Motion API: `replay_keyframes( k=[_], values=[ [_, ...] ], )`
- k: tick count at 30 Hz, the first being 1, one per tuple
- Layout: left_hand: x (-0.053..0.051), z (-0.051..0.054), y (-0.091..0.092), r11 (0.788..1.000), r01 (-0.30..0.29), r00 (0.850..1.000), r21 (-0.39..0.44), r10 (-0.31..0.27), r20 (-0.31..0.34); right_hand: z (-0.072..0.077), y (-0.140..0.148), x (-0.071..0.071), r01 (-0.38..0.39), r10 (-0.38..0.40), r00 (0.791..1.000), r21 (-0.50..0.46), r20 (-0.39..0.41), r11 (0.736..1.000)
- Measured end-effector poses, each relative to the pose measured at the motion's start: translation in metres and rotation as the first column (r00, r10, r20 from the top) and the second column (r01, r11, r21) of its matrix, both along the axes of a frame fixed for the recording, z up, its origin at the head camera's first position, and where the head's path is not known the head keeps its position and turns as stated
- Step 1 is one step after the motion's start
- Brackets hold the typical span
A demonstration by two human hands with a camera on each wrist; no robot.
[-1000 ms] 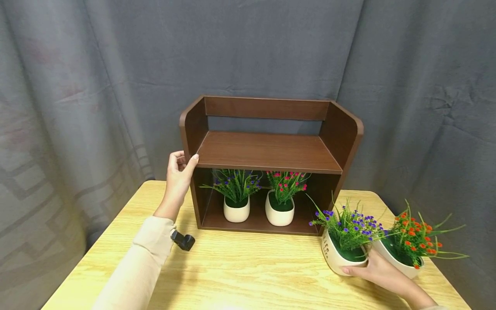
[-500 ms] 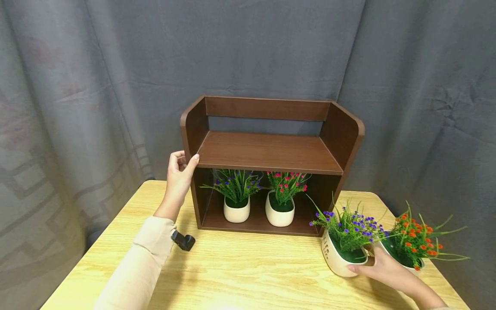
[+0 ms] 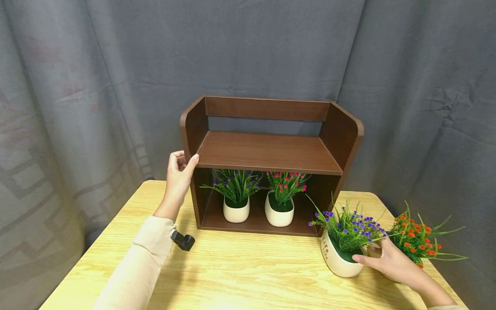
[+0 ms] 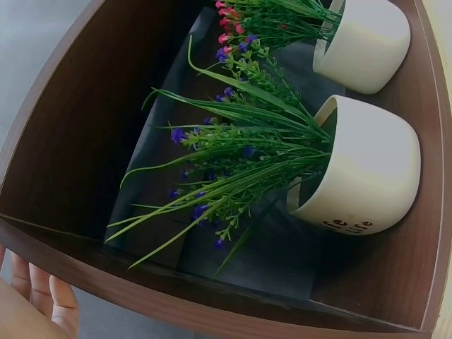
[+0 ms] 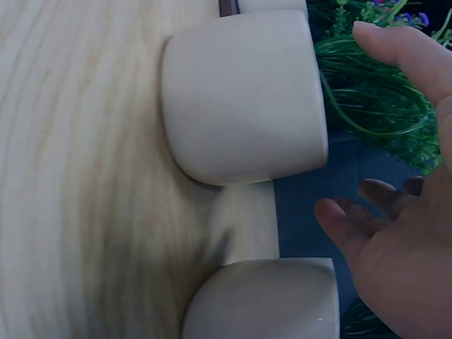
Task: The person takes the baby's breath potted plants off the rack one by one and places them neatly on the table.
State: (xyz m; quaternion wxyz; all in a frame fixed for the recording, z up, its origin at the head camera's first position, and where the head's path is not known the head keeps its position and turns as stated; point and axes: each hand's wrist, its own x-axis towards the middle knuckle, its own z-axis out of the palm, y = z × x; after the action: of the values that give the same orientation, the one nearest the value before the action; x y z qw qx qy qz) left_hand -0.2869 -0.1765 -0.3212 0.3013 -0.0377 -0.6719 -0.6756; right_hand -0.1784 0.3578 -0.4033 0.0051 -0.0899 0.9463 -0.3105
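Observation:
My left hand (image 3: pixel 178 176) grips the left side panel of a brown wooden shelf (image 3: pixel 267 150), thumb in front and fingers behind. In the lower compartment stand a white pot of purple flowers (image 3: pixel 237 211) and a white pot of pink flowers (image 3: pixel 280 215). My right hand (image 3: pixel 391 260) is beside another white purple-flowered pot (image 3: pixel 341 260), marked with lettering, on the table at the shelf's right front. The right wrist view shows the fingers apart from that pot (image 5: pixel 244 99), thumb near its leaves. Behind the hand is an orange-flowered plant (image 3: pixel 416 239), its pot mostly hidden.
The light wooden table (image 3: pixel 240 275) carries the shelf and the loose pots. A grey curtain (image 3: pixel 271 47) hangs behind and at both sides. On my left wrist sits a small black device (image 3: pixel 184 241). The orange plant is near the table's right edge.
My right hand has let go of the purple-flowered pot and moved slightly up and right, covering more of the orange plant's pot. The left hand and the shelf look unchanged.

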Motion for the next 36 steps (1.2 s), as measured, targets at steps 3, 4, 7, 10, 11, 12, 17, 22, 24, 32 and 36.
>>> replay_keyframes(
  k=[3, 4, 7, 10, 11, 12, 17, 22, 24, 32, 36],
  values=[
    [0.0, 0.0, 0.0, 1.0, 0.0, 1.0, 0.004, 0.0, 0.0, 0.003, -0.001, 0.0, -0.003, 0.002, 1.0, -0.053, -0.029, 0.999],
    [0.0, 0.0, 0.0, 1.0, -0.001, 1.0, 0.004, 0.001, 0.002, 0.004, -0.001, 0.0, 0.0, -0.002, 1.0, -0.06, -0.031, 0.998],
    [-0.001, 0.0, 0.0, 1.0, -0.001, 1.0, 0.001, 0.001, 0.005, 0.007, 0.0, 0.0, 0.0, -0.003, 0.999, -0.092, -0.034, 0.996],
    [-0.001, 0.0, 0.001, 1.0, -0.001, 1.0, -0.005, 0.001, 0.009, 0.011, 0.002, 0.0, 0.019, -0.021, 0.999, -0.056, -0.038, 0.998],
    [-0.001, 0.0, 0.001, 1.0, -0.002, 1.0, -0.005, 0.002, 0.01, 0.012, 0.002, 0.0, 0.018, -0.02, 0.998, -0.044, -0.054, 0.999],
    [-0.001, 0.0, 0.001, 1.0, -0.003, 1.0, -0.005, 0.003, 0.012, 0.014, 0.002, -0.001, 0.01, -0.014, 0.997, -0.042, -0.074, 0.999],
    [-0.001, -0.001, -0.001, 1.0, -0.008, 1.0, -0.002, 0.008, 0.023, 0.025, 0.0, -0.007, -0.087, 0.063, 0.983, -0.137, -0.171, 0.987],
    [-0.002, -0.002, -0.001, 1.0, -0.003, 1.0, 0.003, 0.003, 0.018, 0.037, -0.003, -0.011, -0.151, 0.109, 0.969, -0.186, -0.22, 0.971],
    [-0.002, -0.001, -0.001, 1.0, 0.001, 1.0, 0.008, -0.001, 0.012, 0.043, -0.004, -0.012, -0.157, 0.113, 0.967, -0.184, -0.229, 0.97],
    [-0.001, -0.001, 0.0, 1.0, 0.001, 1.0, 0.008, -0.001, 0.005, 0.062, -0.011, -0.018, -0.176, 0.124, 0.949, -0.16, -0.291, 0.971],
    [-0.002, -0.001, 0.0, 1.0, 0.005, 1.0, 0.006, -0.005, 0.0, 0.069, -0.012, -0.019, -0.165, 0.112, 0.943, -0.149, -0.312, 0.975]
  ],
)
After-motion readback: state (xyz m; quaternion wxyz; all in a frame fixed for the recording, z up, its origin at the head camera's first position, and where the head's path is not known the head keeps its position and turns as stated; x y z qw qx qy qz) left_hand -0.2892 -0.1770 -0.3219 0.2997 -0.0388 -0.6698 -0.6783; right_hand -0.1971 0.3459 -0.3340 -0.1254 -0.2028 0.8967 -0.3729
